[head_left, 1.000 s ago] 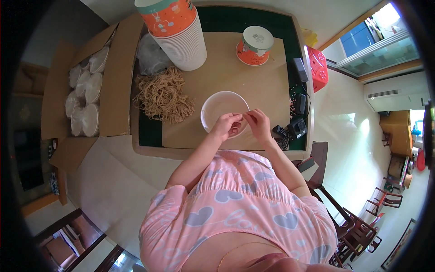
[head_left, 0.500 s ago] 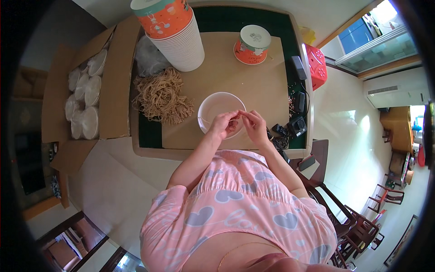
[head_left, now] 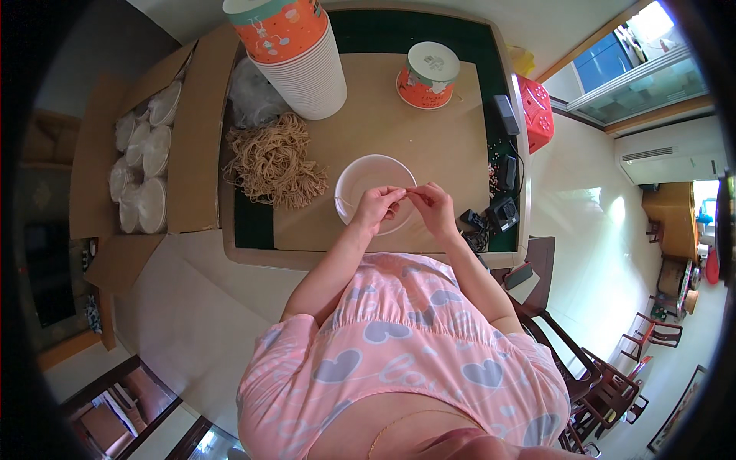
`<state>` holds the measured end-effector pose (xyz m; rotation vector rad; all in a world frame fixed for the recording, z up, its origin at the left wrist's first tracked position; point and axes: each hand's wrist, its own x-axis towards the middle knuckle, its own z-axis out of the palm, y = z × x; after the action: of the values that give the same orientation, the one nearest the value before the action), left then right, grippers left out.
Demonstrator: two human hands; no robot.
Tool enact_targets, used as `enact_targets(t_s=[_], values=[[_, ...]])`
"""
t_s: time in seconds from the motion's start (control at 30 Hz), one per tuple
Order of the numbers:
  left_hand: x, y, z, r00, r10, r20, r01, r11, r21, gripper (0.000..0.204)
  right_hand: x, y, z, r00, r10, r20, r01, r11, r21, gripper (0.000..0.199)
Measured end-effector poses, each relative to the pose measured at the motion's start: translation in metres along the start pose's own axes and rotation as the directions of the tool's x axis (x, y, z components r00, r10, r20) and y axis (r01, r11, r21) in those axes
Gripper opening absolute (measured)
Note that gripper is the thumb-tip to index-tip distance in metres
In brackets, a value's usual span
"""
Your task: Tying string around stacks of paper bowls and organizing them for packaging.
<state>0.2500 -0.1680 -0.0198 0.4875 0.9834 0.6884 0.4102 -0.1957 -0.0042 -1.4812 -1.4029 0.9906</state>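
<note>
My left hand [head_left: 379,208] and my right hand [head_left: 434,211] meet over the near part of a white paper tub [head_left: 354,170], which stands mouth up in front of me. Fingertips of both hands are pinched together on what looks like a thin string, mostly hidden by the fingers. A pale end of string [head_left: 344,203] shows beside my left hand, against the tub's inside. To the left lies a loose heap of tan paper string [head_left: 277,165].
Behind the heap stand a tall stack of paper tubs [head_left: 307,77] and a clear plastic bag [head_left: 257,96]. An upturned orange tub [head_left: 426,84] sits at the far right. Black chargers [head_left: 502,214] crowd the right edge. An open carton [head_left: 195,153] of wrapped tubs is at left.
Both hands stay over the tub, with small finger movements. My right hand has tilted slightly and its fingertips have closed in against those of my left hand.
</note>
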Motion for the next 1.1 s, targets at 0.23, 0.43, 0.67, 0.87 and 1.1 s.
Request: enact_targets(t_s=[0.23,0.43,0.67,0.87,1.1], values=[[-0.004,0.001,0.006,0.981,0.166,-0.097,-0.141,0.964,0.226,0.01,0.004,-0.002,-0.003,0.997,0.044,0.057,-0.042,0.998,-0.044,0.01],[-0.003,0.0,0.009,0.943,0.312,-0.112,-0.248,0.888,0.386,0.013,0.005,-0.004,0.0,0.99,0.127,0.068,-0.126,0.992,-0.019,0.008],[-0.008,0.003,0.014,0.947,0.302,-0.107,-0.26,0.92,0.294,0.01,0.004,-0.001,0.0,0.997,0.074,0.039,-0.073,0.997,-0.023,0.009],[-0.01,-0.001,0.011,0.905,0.426,-0.005,-0.364,0.779,0.51,0.012,0.002,-0.003,0.0,0.997,0.075,0.037,-0.073,0.997,-0.039,0.008],[-0.017,0.006,0.012,0.863,0.505,0.001,-0.372,0.635,0.677,0.009,0.0,-0.01,-0.003,0.997,0.011,0.076,0.0,0.989,-0.15,0.011]])
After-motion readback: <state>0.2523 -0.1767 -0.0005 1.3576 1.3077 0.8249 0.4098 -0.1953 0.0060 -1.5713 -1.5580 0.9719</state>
